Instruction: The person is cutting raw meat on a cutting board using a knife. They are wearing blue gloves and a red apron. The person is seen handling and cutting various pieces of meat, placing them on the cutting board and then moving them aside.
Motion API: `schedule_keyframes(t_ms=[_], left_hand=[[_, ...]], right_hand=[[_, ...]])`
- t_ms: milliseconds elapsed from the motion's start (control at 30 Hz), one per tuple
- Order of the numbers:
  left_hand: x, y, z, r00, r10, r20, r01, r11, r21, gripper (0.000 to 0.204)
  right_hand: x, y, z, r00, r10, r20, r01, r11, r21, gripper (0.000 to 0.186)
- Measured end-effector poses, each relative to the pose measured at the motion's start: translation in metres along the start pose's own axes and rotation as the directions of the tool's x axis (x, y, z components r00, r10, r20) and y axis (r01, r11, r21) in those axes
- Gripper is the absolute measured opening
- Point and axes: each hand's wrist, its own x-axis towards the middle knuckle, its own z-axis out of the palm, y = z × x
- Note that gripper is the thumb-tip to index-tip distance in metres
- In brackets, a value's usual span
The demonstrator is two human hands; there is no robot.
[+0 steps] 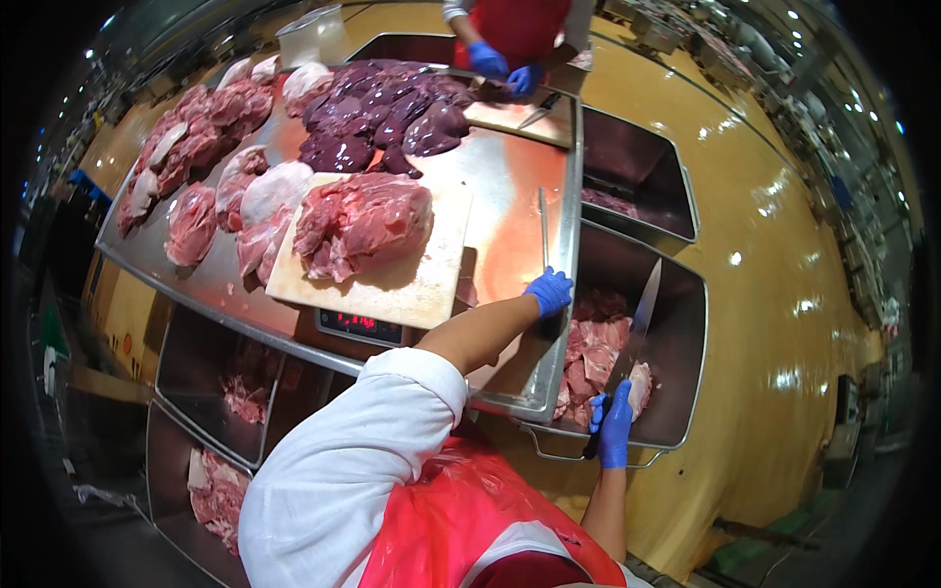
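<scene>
My left hand (551,292), in a blue glove, is closed around the lower end of a sharpening steel (544,225) near the metal table's right edge. Over the bin at the right, my right hand (615,431) grips a long knife (643,312) by its dark handle, blade pointing up and away. A pale piece of meat (640,390) shows beside that hand; whether they touch I cannot tell. Left of my left hand, a large cut of raw meat (363,223) rests on a white cutting board (431,284).
Dark red livers (377,108) and more meat cuts (191,223) cover the table's (510,167) far and left parts. A scale (359,325) sits under the board's near edge. Metal bins (698,363) flank the table. Across it stands a person in blue gloves (487,61) beside another knife (540,109).
</scene>
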Motion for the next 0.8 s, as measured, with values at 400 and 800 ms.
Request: schedule_keyframes(t_ms=[400, 800], left_hand=[[-0.334, -0.033, -0.159, 0.924, -0.303, 0.235, 0.288, 0.145, -0.947, 0.029], [-0.487, -0.221, -0.180, 0.412, -0.907, -0.087, 0.178, 0.173, -0.969, 0.034]], right_hand=[[0.022, -0.043, 0.137, 0.962, 0.116, 0.246, -0.088, 0.988, -0.124, 0.050], [-0.010, -0.146, 0.314, 0.884, -0.406, 0.231, 0.443, 0.886, -0.139, 0.031]])
